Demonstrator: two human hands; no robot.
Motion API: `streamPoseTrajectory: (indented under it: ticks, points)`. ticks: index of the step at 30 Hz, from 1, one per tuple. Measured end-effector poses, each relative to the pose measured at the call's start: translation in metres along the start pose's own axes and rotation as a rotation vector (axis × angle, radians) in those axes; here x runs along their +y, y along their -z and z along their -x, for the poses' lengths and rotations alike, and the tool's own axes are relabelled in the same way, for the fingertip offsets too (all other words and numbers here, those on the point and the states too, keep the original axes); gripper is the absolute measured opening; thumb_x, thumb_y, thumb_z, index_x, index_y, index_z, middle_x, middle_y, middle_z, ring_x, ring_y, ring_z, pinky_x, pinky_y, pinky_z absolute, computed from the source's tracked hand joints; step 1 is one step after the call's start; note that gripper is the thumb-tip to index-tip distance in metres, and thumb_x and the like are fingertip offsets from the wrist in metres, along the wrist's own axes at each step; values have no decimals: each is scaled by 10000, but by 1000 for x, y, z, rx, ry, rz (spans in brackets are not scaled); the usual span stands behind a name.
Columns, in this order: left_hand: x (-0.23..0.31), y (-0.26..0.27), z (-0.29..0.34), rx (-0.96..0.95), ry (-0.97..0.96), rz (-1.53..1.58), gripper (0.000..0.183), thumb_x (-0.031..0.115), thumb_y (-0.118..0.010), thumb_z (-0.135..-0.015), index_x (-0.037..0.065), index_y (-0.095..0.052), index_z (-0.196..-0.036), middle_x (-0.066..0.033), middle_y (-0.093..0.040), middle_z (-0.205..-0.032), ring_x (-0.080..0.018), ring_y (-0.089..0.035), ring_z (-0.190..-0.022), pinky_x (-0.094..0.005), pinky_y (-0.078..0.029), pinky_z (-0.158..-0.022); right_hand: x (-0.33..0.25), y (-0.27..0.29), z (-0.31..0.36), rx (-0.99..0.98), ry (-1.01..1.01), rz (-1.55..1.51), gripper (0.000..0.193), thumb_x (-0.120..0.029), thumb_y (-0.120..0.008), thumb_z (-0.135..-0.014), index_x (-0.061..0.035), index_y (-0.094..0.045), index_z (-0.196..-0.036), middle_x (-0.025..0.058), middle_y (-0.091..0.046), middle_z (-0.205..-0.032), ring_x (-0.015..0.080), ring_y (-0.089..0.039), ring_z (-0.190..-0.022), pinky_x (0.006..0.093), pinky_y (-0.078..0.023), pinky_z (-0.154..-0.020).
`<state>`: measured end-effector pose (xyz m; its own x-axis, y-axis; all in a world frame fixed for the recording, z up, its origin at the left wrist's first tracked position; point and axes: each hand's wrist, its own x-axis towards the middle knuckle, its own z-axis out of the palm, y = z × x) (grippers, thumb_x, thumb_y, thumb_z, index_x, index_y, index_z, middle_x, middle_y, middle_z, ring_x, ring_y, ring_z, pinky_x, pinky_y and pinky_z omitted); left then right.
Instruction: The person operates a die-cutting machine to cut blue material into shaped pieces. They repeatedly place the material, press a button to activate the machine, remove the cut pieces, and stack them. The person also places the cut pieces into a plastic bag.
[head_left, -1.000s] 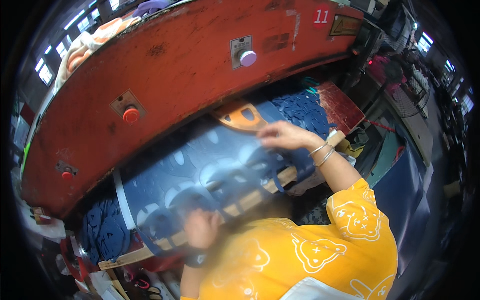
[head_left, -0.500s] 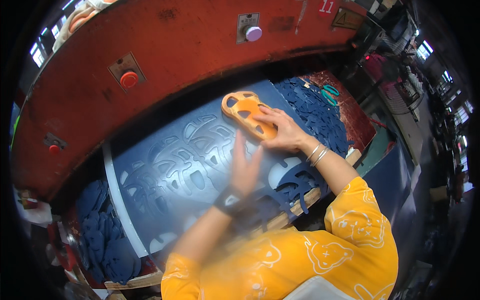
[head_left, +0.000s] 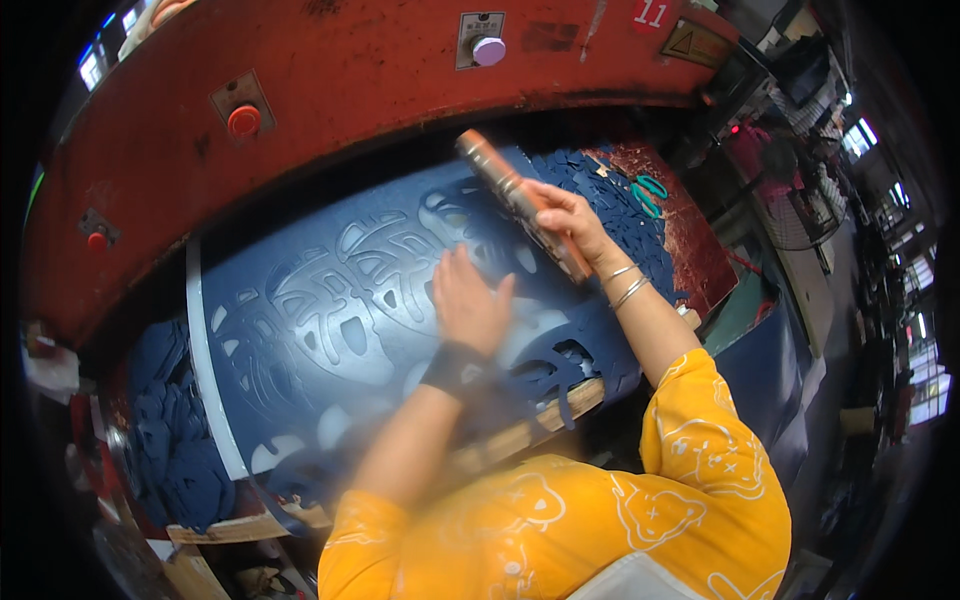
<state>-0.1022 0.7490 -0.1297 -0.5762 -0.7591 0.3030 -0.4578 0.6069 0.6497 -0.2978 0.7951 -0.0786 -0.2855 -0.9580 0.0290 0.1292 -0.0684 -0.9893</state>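
Observation:
My right hand grips an orange cutting die by its side, thumb and fingers closed round it. The die is tipped up on edge, so its narrow metal side shows, above the right part of a dark blue sheet. Curved shoe-part outlines are cut into that sheet, with several small openings among them. Over the middle of the cut pattern lies my left hand, fingers stretched out and thumb apart, holding nothing; it seems to rest on the sheet.
A red press beam with a red button and a pale knob spans the far side. Blue scraps and green-handled scissors lie right. Stacked cut blue pieces sit left; a wooden strip runs along the near edge.
The die, lying face-up near the sheet before, is now lifted and turned on edge in my right hand. My left hand has moved down beside it onto the cut pattern.

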Motion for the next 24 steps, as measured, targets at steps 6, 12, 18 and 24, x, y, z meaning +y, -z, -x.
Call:
streamPoseTrajectory:
  ticks: [6,12,18,24]
  points:
    - [-1,-6,-2,92,41,-4,759,203,-660,-833,-73,-247,-1407,-303,-328,-1409,-428,-304,-1329,-465,-262,-1104,-2,2,61,23,120,-910,688,-344,-602,-855,-60,-345,-1426,234,-436,-1362,367,-468,-1208,466,-416,-1020]
    - [-6,-5,-4,182,-95,55,741,140,-663,-810,-60,-266,-1403,-279,-329,-1411,-405,-299,-1341,-451,-251,-1119,15,12,139,180,-31,-1423,836,-573,-573,-810,-88,-324,-1444,231,-277,-1474,472,-257,-1333,583,-278,-1090]
    - [-7,16,6,65,-79,116,619,140,-659,-803,25,-413,-1359,-231,-412,-1370,-390,-368,-1299,-452,-297,-1093,-17,75,154,143,11,-766,705,-484,-501,-914,-32,-327,-1425,267,-404,-1399,460,-409,-1272,557,-405,-1027]
    - [-37,111,82,115,153,272,452,86,-597,-864,11,-500,-1299,-155,-491,-1322,-246,-470,-1222,-349,-354,-1042,-4,118,159,472,-14,374,567,-118,-755,-722,-6,-569,-1246,103,-564,-1212,164,-560,-1035,280,-439,-934]
